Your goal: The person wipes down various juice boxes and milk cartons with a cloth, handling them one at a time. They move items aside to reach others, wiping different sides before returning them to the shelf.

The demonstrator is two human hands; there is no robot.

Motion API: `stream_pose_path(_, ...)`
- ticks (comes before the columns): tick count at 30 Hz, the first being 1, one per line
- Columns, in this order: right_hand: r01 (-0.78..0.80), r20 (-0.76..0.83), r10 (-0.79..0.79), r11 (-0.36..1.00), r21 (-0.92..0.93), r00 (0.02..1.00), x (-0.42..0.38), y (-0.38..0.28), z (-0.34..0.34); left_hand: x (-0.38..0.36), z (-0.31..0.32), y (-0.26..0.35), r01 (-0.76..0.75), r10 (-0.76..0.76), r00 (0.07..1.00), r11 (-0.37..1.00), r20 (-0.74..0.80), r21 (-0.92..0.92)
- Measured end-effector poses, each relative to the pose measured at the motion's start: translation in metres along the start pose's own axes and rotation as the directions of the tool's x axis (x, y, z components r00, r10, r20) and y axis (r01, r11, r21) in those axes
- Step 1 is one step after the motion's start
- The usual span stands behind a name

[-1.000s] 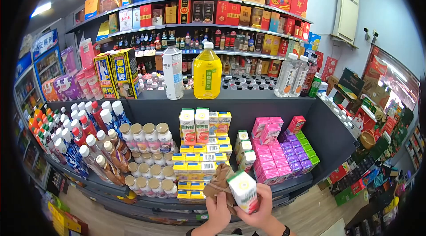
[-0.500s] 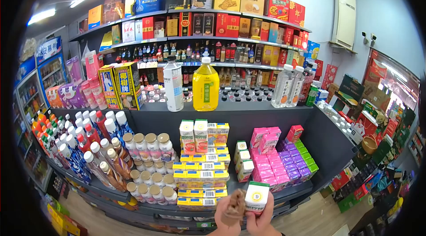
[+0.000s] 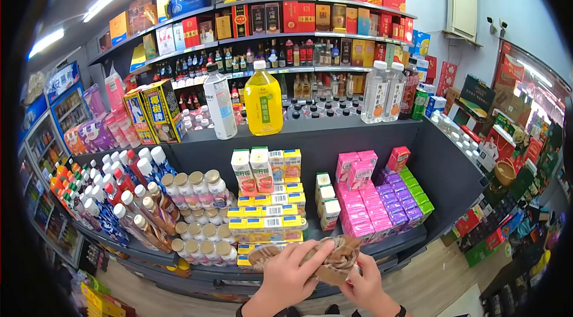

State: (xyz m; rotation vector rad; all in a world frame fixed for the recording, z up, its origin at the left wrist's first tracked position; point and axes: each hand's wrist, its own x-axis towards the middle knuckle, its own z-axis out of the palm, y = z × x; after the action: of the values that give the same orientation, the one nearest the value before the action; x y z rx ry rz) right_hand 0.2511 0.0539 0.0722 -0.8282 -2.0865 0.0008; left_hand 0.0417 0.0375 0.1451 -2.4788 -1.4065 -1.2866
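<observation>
A brown patterned cloth (image 3: 341,257) is gripped in my left hand (image 3: 289,275), whose fingers wrap round it at the bottom centre. My right hand (image 3: 367,284) is closed beside it on a white carton that is mostly covered by the cloth. Only a small edge of the carton shows between the cloth and my right fingers. Just beyond my hands, stacked yellow and white cartons (image 3: 267,232) stand on the shelf. Small white cartons with green tops (image 3: 329,214) stand behind the cloth, near the pink boxes (image 3: 360,212).
Capped bottles (image 3: 128,198) and gold-lidded jars (image 3: 200,189) fill the left of the shelf. On the dark upper ledge (image 3: 322,130) stand a yellow bottle (image 3: 263,102), a white bottle (image 3: 220,102) and clear bottles (image 3: 385,93). Purple boxes (image 3: 397,200) sit right.
My left hand has brought the cloth over the carton held in my right hand, covering most of it. The camera view has shifted slightly, so the shelves appear higher.
</observation>
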Motion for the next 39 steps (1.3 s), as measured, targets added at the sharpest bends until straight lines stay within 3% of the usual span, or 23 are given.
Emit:
stream_pose_path(1,0.003,-0.016,-0.004,1.000,-0.015,1.000,-0.007,0.004,0.007,-0.002,0.000,-0.001,-0.034,0.034,0.999,0.999,0.009,-0.004)
stream_pose_path(4,-0.202,-0.087,0.212,0.973,0.111,0.973,-0.017,0.009,0.018,-0.020,0.005,0.001,-0.137,0.138,0.989,0.990,0.058,-0.029)
stream_pose_path(6,-0.141,-0.165,0.159,0.983,0.114,0.973,-0.014,0.020,0.017,-0.032,0.009,0.008,-0.200,0.207,0.972,0.978,0.110,-0.066)
stream_pose_path(11,0.032,-0.113,-0.027,0.998,0.045,0.993,-0.007,0.013,0.004,-0.031,0.003,0.000,-0.064,0.010,0.973,0.972,-0.231,-0.225)
stream_pose_path(13,0.110,-0.107,-0.107,0.994,0.021,0.988,-0.009,0.012,0.009,-0.025,-0.004,-0.004,-0.021,-0.020,0.979,0.980,-0.202,-0.197)
stream_pose_path(14,0.080,-0.083,-0.075,0.995,0.064,0.994,-0.011,0.010,0.011,-0.021,-0.009,-0.005,0.003,-0.038,0.982,0.983,-0.186,-0.183)
stream_pose_path(18,0.002,0.016,-0.004,0.985,0.172,1.000,-0.016,0.002,0.012,-0.008,-0.022,-0.009,-0.306,0.306,0.952,0.949,0.012,0.070)
stream_pose_path(22,-0.048,0.137,0.013,0.967,0.249,0.991,-0.024,-0.001,0.003,-0.004,-0.030,-0.024,-0.331,0.309,0.941,0.922,0.135,0.202)
stream_pose_path(24,-0.088,0.232,0.013,0.945,0.316,0.973,-0.026,-0.007,-0.003,-0.001,-0.031,-0.033,-0.320,0.311,0.948,0.921,0.075,0.224)
stream_pose_path(25,0.035,0.109,-0.082,0.926,0.376,0.991,-0.027,-0.006,0.003,0.000,-0.034,-0.035,-0.293,0.289,0.956,0.927,0.054,0.233)
stream_pose_path(29,0.092,0.055,-0.121,0.922,0.375,0.991,-0.029,-0.003,-0.001,-0.019,-0.043,-0.056,-0.122,0.153,0.978,0.972,-0.144,0.202)
stream_pose_path(35,0.052,-0.002,-0.056,0.908,0.417,0.998,-0.031,-0.005,0.001,-0.043,-0.053,-0.052,0.034,-0.023,0.897,0.999,-0.441,0.017)
stream_pose_path(38,-0.108,0.040,0.102,0.856,0.506,0.994,-0.034,0.000,0.014,-0.059,-0.055,-0.054,0.064,-0.043,0.876,0.998,-0.481,0.027)
stream_pose_path(39,-0.369,0.185,0.357,0.561,0.741,0.915,-0.038,-0.003,0.022,-0.071,-0.052,-0.060,0.084,-0.061,0.874,0.996,-0.482,0.028)
